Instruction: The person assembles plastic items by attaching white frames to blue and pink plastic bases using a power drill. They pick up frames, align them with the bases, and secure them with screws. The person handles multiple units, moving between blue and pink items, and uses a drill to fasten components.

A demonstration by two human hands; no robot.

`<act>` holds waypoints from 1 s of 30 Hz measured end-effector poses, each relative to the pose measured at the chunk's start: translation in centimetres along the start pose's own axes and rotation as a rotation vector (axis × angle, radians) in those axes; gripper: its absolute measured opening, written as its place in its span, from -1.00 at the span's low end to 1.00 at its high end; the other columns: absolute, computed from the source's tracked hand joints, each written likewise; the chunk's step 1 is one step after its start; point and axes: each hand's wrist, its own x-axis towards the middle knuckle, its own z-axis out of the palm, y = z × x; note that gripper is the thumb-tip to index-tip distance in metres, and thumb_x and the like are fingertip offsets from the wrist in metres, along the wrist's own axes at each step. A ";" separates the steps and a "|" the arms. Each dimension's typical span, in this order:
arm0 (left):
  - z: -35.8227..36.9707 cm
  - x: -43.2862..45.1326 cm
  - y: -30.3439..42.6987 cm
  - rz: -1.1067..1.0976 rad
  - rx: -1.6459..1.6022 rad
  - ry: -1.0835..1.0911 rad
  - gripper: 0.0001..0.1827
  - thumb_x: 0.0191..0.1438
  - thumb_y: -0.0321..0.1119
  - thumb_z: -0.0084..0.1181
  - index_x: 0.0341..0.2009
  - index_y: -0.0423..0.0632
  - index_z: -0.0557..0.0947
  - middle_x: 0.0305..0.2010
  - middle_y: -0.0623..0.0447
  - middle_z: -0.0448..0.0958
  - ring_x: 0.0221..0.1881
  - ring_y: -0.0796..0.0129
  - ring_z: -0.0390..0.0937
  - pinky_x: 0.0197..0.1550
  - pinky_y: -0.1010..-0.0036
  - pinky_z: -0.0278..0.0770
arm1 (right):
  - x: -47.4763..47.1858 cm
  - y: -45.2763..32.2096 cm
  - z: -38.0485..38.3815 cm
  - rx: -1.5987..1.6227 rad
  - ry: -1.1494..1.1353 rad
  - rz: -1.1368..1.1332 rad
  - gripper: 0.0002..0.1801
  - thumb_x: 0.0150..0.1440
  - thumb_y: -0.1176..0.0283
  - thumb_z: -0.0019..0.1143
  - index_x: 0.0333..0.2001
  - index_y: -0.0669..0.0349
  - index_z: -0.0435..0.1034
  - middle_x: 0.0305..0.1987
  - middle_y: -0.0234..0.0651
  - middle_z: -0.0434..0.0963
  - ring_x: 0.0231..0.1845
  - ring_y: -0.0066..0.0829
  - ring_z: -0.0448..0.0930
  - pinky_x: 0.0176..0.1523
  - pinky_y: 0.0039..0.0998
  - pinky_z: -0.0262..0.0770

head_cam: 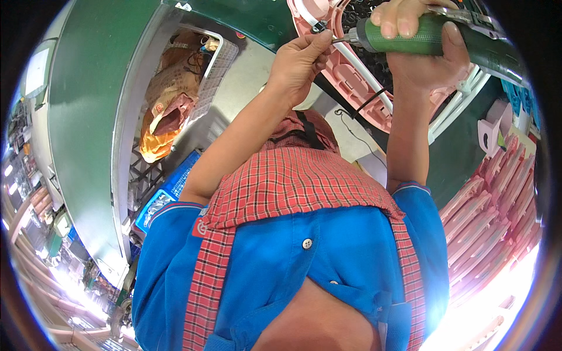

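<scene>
My right hand grips a green power screwdriver that lies nearly level, its bit pointing left. The fingertips of my left hand pinch at the tip of the metal bit; whether a screw is between them cannot be told. Just above these fingertips, a small black fitting sits on a white tube. Behind and below the tool is a pink plastic frame with white metal tubes running along it.
Left of me, a white plastic basket holds sacks and an orange bag. A blue bin with small parts is below it, beside a long green surface. Pink plastic parts are stacked on the right. A thin dark cord hangs near my right forearm.
</scene>
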 end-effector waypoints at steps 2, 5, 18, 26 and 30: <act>0.0 0.1 -0.2 -0.030 0.070 -0.060 -0.68 0.19 -0.09 0.34 -0.33 -0.11 0.67 -0.43 0.17 0.57 -0.47 0.59 0.39 -0.40 0.65 0.39 | -0.6 0.5 -0.8 0.128 -0.025 -0.049 -0.55 0.33 0.07 0.01 0.17 0.08 0.39 -0.54 -0.35 0.44 -0.53 -0.39 0.48 -0.31 -0.33 0.45; -0.9 0.7 0.0 -0.104 0.116 -0.178 -0.64 0.21 -0.05 0.31 -0.33 -0.11 0.66 -0.46 0.20 0.52 -0.49 0.63 0.31 -0.44 0.69 0.30 | -0.5 -4.2 -0.5 -0.706 -0.079 0.129 -0.56 0.33 0.07 0.01 0.16 0.09 0.39 -0.53 -0.35 0.44 -0.54 -0.40 0.47 -0.32 -0.34 0.45; -2.7 -0.4 -2.0 0.308 0.663 -0.176 -0.68 0.16 -0.20 0.34 -0.16 -0.21 0.78 -0.44 0.16 0.64 -0.45 0.60 0.43 -0.41 0.59 0.37 | 0.2 1.1 -3.5 -0.917 0.023 0.039 -0.70 0.32 0.33 0.02 -0.15 0.43 0.36 -0.52 -0.16 0.50 -0.55 -0.30 0.52 -0.37 -0.32 0.51; -5.5 6.0 -1.9 0.800 1.145 0.183 -0.70 0.00 -0.20 0.45 -0.14 0.02 0.80 -0.51 0.01 0.62 -0.55 0.45 0.54 -0.47 0.47 0.43 | 0.1 3.3 -5.4 -0.991 0.116 0.154 -0.79 0.31 0.41 0.10 -0.16 0.39 0.36 -0.55 -0.23 0.49 -0.58 -0.39 0.51 -0.46 -0.43 0.48; -5.0 5.7 -1.7 0.773 1.154 0.215 -0.76 -0.08 -0.22 0.45 -0.28 0.01 0.81 -0.41 -0.01 0.67 -0.45 0.18 0.62 -0.39 0.35 0.52 | -0.3 6.0 -5.8 -0.531 0.139 0.124 -0.79 0.30 0.44 0.13 -0.15 0.35 0.32 -0.55 -0.29 0.47 -0.60 -0.47 0.48 -0.48 -0.47 0.45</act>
